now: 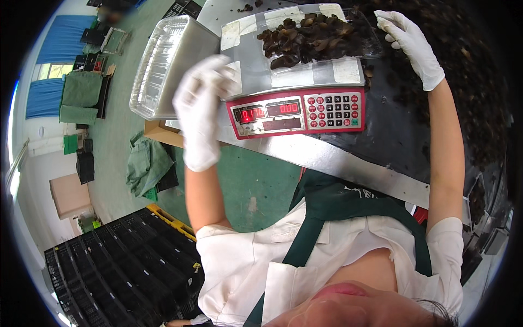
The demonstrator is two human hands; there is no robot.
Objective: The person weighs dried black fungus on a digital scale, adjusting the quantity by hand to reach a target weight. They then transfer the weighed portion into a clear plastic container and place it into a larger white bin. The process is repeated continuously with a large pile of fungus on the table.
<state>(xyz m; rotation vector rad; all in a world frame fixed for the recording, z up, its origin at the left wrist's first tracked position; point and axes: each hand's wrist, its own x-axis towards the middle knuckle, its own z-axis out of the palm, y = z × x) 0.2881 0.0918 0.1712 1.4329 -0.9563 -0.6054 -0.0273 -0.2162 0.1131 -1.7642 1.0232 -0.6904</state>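
A digital scale (294, 113) with a red front, lit display and keypad stands on the metal table. On its steel plate lies a clear plastic tray (372, 49) of dark brown wood ear mushrooms (308, 39). My left hand (204, 90), in a white glove, hovers at the scale's left edge beside a stack of clear plastic trays (155, 68). Motion smears its fingers, so I cannot tell whether they hold anything. Just past the tray's right end is my right hand (408, 46), also gloved in white. Its fingers are extended and slightly curved, apparently holding nothing.
Loose dark mushrooms (463, 71) cover the table's right side. A cardboard box (162, 132) sits below the tray stack. Stacked black crates (122, 267) stand at lower left, near a green cloth bundle (147, 166) on the floor. The table's metal edge (327, 163) runs before me.
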